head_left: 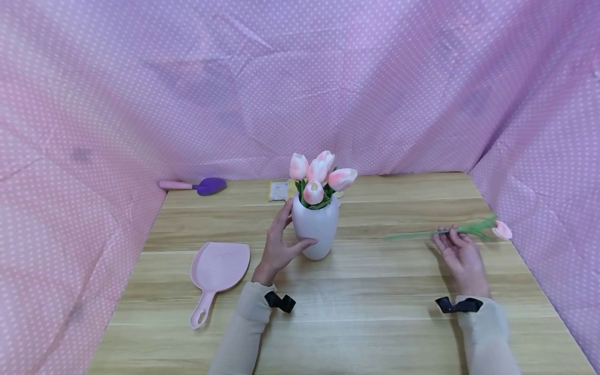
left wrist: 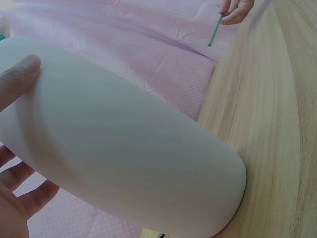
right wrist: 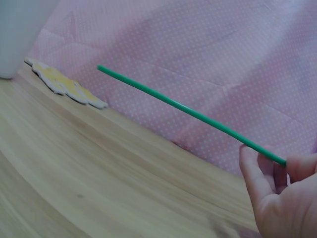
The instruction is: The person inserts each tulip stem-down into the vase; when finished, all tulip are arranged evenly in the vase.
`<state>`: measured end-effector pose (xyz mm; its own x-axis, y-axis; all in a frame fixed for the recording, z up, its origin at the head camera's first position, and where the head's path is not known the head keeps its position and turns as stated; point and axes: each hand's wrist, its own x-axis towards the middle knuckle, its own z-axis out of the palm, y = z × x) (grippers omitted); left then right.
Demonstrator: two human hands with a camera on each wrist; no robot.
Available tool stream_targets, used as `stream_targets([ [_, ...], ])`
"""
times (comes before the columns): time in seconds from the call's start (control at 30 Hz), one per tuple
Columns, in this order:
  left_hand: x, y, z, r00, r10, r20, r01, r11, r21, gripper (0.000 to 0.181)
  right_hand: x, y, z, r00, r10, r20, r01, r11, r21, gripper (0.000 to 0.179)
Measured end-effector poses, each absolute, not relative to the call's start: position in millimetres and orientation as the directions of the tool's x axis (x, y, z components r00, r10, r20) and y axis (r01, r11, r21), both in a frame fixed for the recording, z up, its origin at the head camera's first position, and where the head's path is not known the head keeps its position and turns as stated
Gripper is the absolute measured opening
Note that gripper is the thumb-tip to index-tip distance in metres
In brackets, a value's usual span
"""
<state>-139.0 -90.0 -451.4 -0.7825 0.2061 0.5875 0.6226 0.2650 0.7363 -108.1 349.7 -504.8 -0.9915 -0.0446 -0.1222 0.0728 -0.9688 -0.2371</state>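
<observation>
A white vase (head_left: 315,229) stands upright on the table, holding several pink-and-white artificial tulips (head_left: 317,171). My left hand (head_left: 276,249) grips its left side, thumb across the front and fingers behind; the left wrist view shows the thumb (left wrist: 20,77) against the white wall. To the right, my right hand (head_left: 463,259) pinches the green stem of a single tulip (head_left: 502,229). Its bloom points right and the bare stem end points left toward the vase. In the right wrist view the stem (right wrist: 193,113) is held up above the tabletop; its bloom is out of that view.
A pink dustpan (head_left: 220,265) lies left of my left arm. At the back left is a small trowel (head_left: 210,186) with a purple blade. A flat yellow-and-white piece (head_left: 278,191) lies behind the vase. Pink dotted cloth (head_left: 300,78) surrounds the wooden table (head_left: 375,323).
</observation>
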Motion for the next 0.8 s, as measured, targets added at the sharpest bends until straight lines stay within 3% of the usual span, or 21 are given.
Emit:
stream_targets([
  [0.33,-140,-89,-453,-0.771,0.21,0.601,0.636,0.259,0.727,0.108,-110,332,-494,-0.991,0.052,-0.127,-0.03,-0.985,-0.168,0.015],
  [0.8,-139,-90,-452,-0.778,0.203,0.594,0.628,0.267,0.731,0.107,-116,311,-464,-0.986,0.163,-0.026,-0.151,-0.953,-0.263,0.013],
])
